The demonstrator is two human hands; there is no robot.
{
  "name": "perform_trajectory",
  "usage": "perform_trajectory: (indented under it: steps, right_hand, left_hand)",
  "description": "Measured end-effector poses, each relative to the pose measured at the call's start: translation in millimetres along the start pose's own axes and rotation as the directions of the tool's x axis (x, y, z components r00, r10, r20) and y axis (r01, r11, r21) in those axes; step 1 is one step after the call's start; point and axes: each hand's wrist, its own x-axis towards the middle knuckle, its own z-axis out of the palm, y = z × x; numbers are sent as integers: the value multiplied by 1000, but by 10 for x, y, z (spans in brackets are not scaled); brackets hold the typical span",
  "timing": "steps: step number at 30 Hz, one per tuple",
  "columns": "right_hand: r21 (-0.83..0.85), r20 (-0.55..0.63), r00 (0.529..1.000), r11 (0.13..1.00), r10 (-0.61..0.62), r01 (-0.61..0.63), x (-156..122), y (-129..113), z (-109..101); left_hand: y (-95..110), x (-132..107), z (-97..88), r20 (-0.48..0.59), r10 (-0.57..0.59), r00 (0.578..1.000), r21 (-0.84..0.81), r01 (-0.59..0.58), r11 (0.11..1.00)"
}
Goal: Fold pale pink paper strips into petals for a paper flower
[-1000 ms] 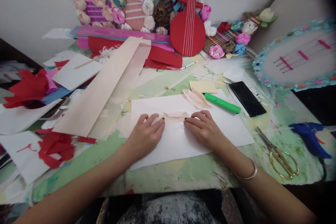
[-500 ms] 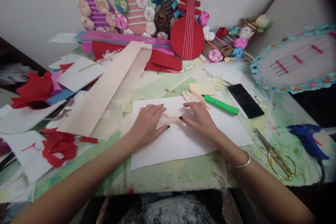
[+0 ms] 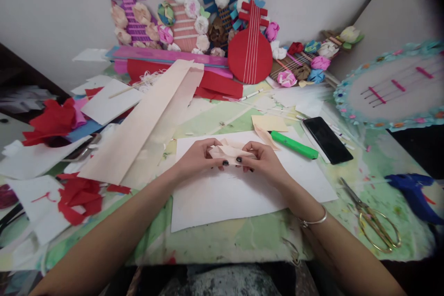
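Note:
A small folded piece of pale pink paper point(image 3: 231, 151) is held up just above a white sheet point(image 3: 243, 194) on the table. My left hand point(image 3: 197, 159) pinches its left end with curled fingers. Gripping its right end is my right hand point(image 3: 265, 164), also closed, with a bangle on that wrist. Both thumbs meet under the fold. Another folded pink piece point(image 3: 267, 138) lies just behind my right hand, next to a green marker point(image 3: 294, 144).
A black phone point(image 3: 328, 133) lies right of the marker. Gold scissors point(image 3: 373, 219) and a blue glue gun point(image 3: 412, 190) sit at the right. Long pink paper strips point(image 3: 145, 118), red scraps point(image 3: 78, 194) and white sheets crowd the left. Paper instruments with flowers point(image 3: 249, 51) stand at the back.
Both hands were pressing the pink paper flat on the white sheet a second ago. They have since gathered it and lifted it off the sheet, pinched between the fingers.

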Motion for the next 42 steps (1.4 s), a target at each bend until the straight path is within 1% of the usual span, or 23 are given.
perform_trajectory:
  steps: [2,4,8,10,13,14,15,18,20,26,32,35,39,42]
  right_hand:
    - [153,22,999,987,44,-46,-36,-21,31]
    - [227,33,998,972,56,-62,-70,-38,66]
    - [347,56,997,936,49,-65,-117,-51,106]
    - [387,46,998,920,41,-55,-130,-50,106]
    - [398,15,999,917,36,-39,-146,-53,100]
    - [393,11,999,919,38,-39,-152,-58,101]
    - [388,12,999,921,41,-43,-159,-66,104]
    - [385,27,998,921,57,-63,-179,-99,126]
    - [391,38,997,917,66,-75,-188,-117,139]
    - [438,45,997,896,65,-78,-187,-102,131]
    - [575,36,996,813,82,-88,-189,-78,124]
    - [615,26,995,782,101,-96,-187,-99,117]
    - [634,-8,992,768,124,-91,-185,-127,119]
    - [635,-47,994,771,95,-44,-192,-119,139]
  left_hand:
    - [48,-24,25,20,-45,999,-171,47,984]
    - [85,-34,64,3,-77,997,-237,76,968]
    - [96,-38,119,-76,-128,989,-348,94,933]
    - [88,-44,130,-63,-123,990,-387,89,918]
    - [95,-60,147,28,-100,995,-398,103,912]
    - [104,-66,155,40,-100,994,-394,107,913]
    - [115,-71,164,34,-107,994,-390,112,914]
    - [145,-83,185,-51,-138,989,-378,109,920]
    - [153,-85,190,-83,-147,986,-383,104,918]
    - [109,-82,182,-67,-177,982,-467,126,875]
    - [68,-98,154,-5,-193,981,-574,155,804]
    - [64,-110,139,11,-177,984,-592,149,792]
    - [63,-123,152,-24,-151,988,-589,108,801]
    - [62,-124,185,-107,-124,986,-557,44,829]
